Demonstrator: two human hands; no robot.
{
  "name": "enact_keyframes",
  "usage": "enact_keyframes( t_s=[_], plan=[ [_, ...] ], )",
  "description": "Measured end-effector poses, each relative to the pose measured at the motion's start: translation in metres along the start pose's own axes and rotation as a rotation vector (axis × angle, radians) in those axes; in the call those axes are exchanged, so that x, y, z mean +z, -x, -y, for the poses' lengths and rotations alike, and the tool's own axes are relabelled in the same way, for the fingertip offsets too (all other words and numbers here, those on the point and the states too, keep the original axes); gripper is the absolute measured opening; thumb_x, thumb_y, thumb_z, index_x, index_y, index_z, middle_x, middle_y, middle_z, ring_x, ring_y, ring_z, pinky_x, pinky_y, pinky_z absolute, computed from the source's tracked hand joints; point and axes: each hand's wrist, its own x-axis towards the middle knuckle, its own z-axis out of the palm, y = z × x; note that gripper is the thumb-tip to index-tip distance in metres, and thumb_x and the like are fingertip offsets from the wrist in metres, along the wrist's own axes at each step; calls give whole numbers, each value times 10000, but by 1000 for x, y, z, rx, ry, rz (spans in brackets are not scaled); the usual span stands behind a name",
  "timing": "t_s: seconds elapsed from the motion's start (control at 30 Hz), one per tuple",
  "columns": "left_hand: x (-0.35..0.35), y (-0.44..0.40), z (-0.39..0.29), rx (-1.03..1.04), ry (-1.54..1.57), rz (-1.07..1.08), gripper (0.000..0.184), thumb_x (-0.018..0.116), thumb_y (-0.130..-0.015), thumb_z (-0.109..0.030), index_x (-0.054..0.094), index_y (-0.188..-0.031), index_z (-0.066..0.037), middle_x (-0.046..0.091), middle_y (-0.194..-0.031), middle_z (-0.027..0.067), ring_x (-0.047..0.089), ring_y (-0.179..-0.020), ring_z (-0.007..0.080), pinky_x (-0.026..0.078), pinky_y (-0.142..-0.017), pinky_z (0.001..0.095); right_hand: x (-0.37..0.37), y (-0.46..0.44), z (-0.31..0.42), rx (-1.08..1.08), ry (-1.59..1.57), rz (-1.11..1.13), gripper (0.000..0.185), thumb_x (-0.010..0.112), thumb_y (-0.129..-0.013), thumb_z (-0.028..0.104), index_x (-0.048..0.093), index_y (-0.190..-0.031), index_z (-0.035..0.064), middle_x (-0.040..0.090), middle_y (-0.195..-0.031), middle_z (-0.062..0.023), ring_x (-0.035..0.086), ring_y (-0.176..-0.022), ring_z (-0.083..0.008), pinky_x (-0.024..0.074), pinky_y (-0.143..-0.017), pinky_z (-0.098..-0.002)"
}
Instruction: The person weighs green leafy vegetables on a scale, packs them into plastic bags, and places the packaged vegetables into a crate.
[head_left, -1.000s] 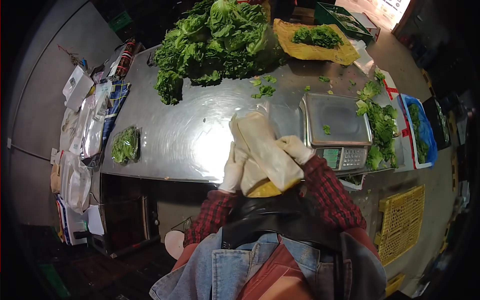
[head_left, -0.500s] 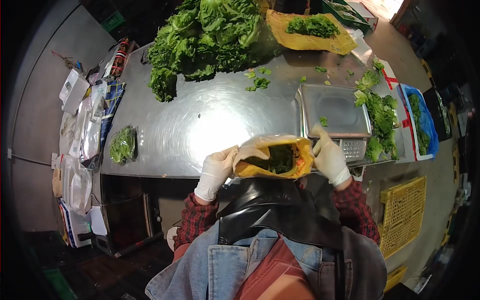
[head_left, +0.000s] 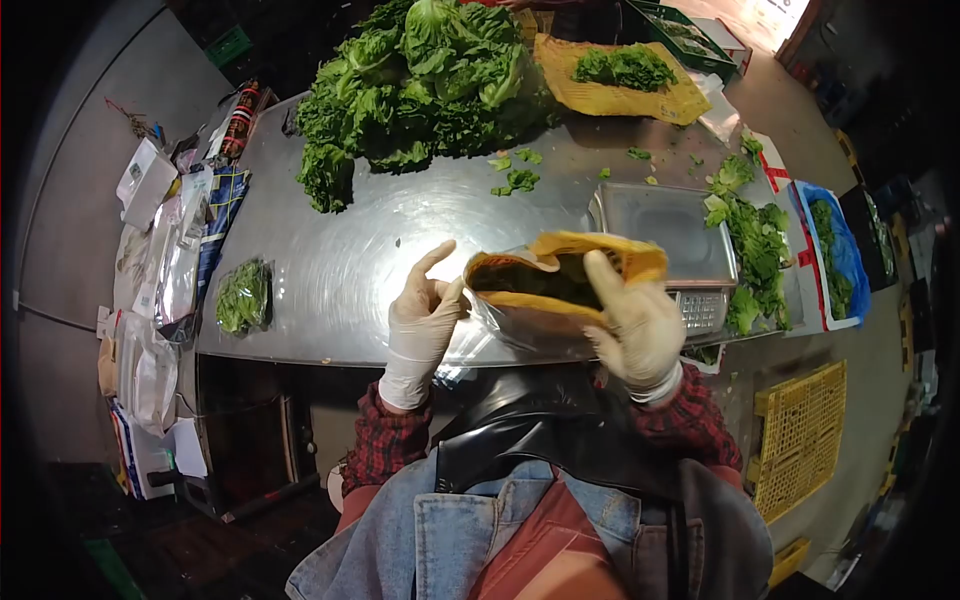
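Observation:
A yellow plastic bag with a clear lower front (head_left: 545,325) stands at the table's near edge, its mouth facing up; the inside is dark. My left hand (head_left: 422,325), in a white glove, is at the bag's left rim. Its index finger points up and away from the thumb, whose tip is near or touching the rim. On the bag's right side is my gloved right hand (head_left: 645,325), slightly blurred, fingers spread, one finger across the mouth. Behind the bag sits a scale (head_left: 665,235) with a metal pan and keypad.
A large lettuce heap (head_left: 420,95) covers the table's back. Chopped greens lie on a yellow sheet (head_left: 620,98) at back right. A packed bag of greens (head_left: 243,297) lies at left. Loose leaves (head_left: 757,245) and a blue-lined box (head_left: 850,262) are at right.
The bag's mouth has widened and tilted, its right side rising over the scale. My left index finger has lifted from the rim. My right hand has opened and moved to the bag's front right.

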Motion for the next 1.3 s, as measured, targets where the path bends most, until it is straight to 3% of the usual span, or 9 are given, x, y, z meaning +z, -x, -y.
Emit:
enact_keyframes(
  t_s=[0.23, 0.33, 0.37, 0.57, 0.63, 0.77, 1.03, 1.17, 1.3],
  plan=[
    [20, -5, 26, -83, -312, 91, 451, 625, -952, -130, 500, -1385, -115, 664, -676, 23, 608, -592, 87, 506, -603, 266, -99, -49, 0, -43, 146, -35, 206, 695, -835, 32, 712, -1040, 15, 716, -896, -112, 680, -793, -252, 545, -733, -329],
    [18, 11, 27, -100, -106, 120, 449, 622, -947, -112, 504, -1380, -117, 664, -670, 13, 604, -577, 95, 510, -609, 271, -112, -60, -42, -152, -18, -1213, 145, 732, -833, 8, 715, -972, -30, 732, -895, -111, 695, -767, -200, 574, -690, -294],
    [11, 14, 29, -49, -199, 201, 419, 614, -946, -90, 526, -1355, -108, 671, -696, 16, 611, -601, 97, 514, -627, 267, -118, -52, -46, -154, -16, -1212, 145, 732, -833, 8, 715, -972, -30, 732, -895, -111, 695, -767, -200, 574, -690, -294],
    [-2, 36, 50, -3, 17, 477, 258, 595, -936, -2, 652, -1183, -46, 704, -868, 41, 640, -751, 105, 526, -729, 241, -101, 33, -107, -295, 1144, -550, 392, 716, -870, 68, 631, -1253, 69, 691, -950, -48, 648, -783, -175, 527, -670, -294],
    [-4, 42, 46, -9, 24, 470, 233, 608, -931, 1, 666, -1154, -36, 702, -897, 45, 638, -771, 104, 524, -743, 238, -77, 51, -119, -328, 927, -12, 381, 598, -890, 140, 606, -1268, 87, 664, -1198, -16, 616, -1064, -196, 498, -864, -301],
    [-8, 49, 51, -15, 84, 448, 147, 647, -924, -20, 693, -1063, -7, 704, -961, 60, 636, -828, 101, 523, -782, 235, 9, 125, -190, 135, 818, 557, 334, 624, -816, 104, 667, -1146, 79, 686, -1004, -86, 633, -1003, -249, 503, -791, -359],
    [-3, 63, 61, -262, 188, 348, 100, 689, -924, -91, 700, -923, 8, 710, -923, 71, 636, -779, 93, 525, -711, 225, 3, 3, -47, 611, -644, 187, 241, 683, -901, 167, 714, -1062, -8, 734, -980, -100, 674, -860, -163, 516, -792, -290],
    [-2, 70, 73, -215, 162, 306, 126, 725, -897, -121, 717, -880, 3, 700, -842, 47, 618, -722, 80, 500, -652, 218, 50, -28, 2, 595, -910, 931, 175, 706, -876, 143, 740, -963, -5, 726, -852, -64, 646, -818, -114, 504, -759, -252],
    [-8, 74, 63, -183, 107, 268, 167, 779, -850, -168, 744, -873, -7, 692, -780, 37, 605, -704, 70, 473, -639, 226, 83, -21, 17, 518, -1099, 1127, 145, 749, -838, 137, 736, -883, 0, 708, -795, -51, 626, -777, -100, 495, -732, -245]
  ],
)
